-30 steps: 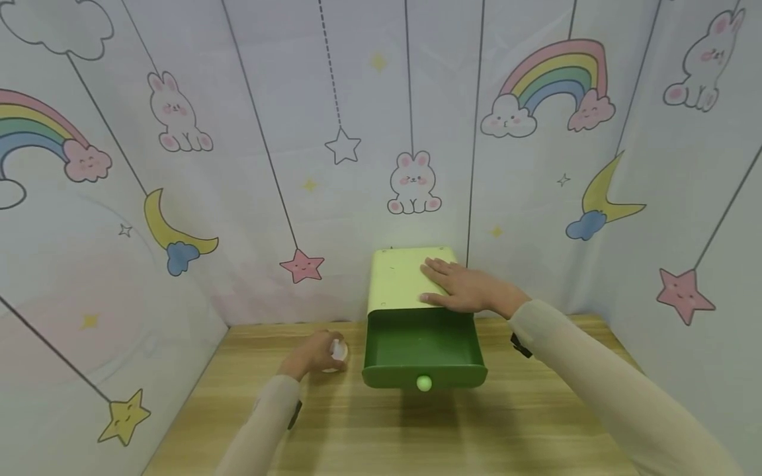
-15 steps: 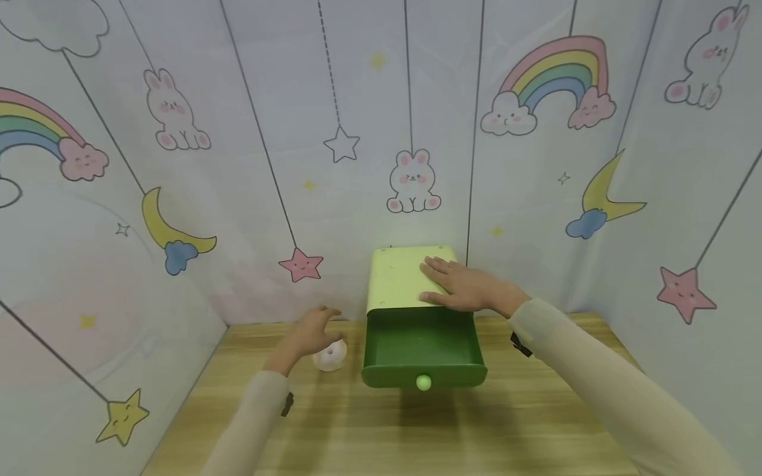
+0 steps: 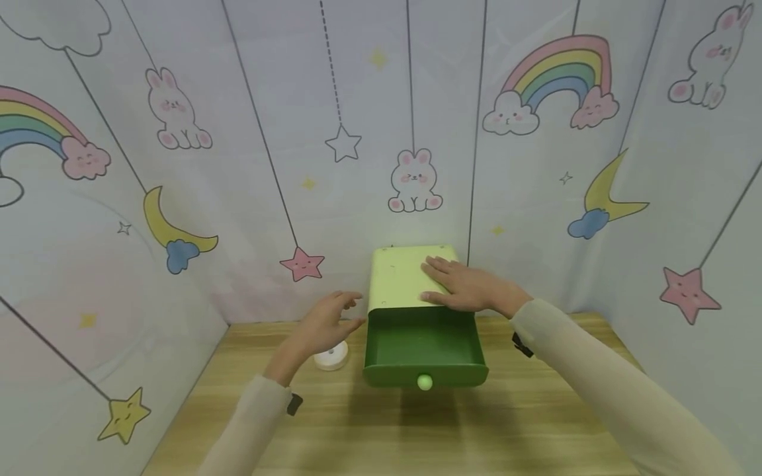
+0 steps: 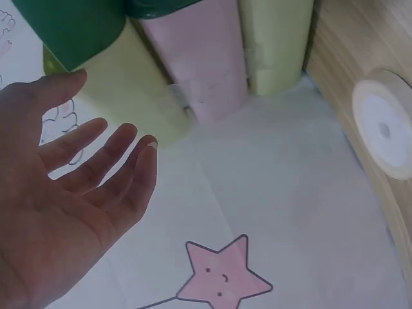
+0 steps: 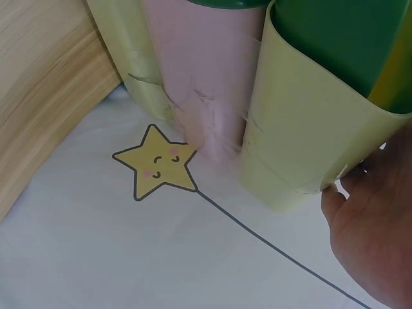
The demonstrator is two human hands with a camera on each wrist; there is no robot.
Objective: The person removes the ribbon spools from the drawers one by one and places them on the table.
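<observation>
Left hand (image 3: 324, 324), fingers spread, could jar the open drawer (image 3: 393, 376) by drifting right; right hand (image 3: 467, 287) rests flat, thumb apart.

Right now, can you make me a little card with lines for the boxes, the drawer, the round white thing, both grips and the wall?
Stacked, top to bottom: light green top box, pink box, light green bottom box
Drawer: dark green, pulled out of the top box, with a light green knob
White disc: on the wooden table, left of the drawer
Left grip: near the top box, fingers loosely bent, holding nothing
Right grip: resting on the top box
Wall cloth: rabbits, stars, moons, rainbows
</observation>
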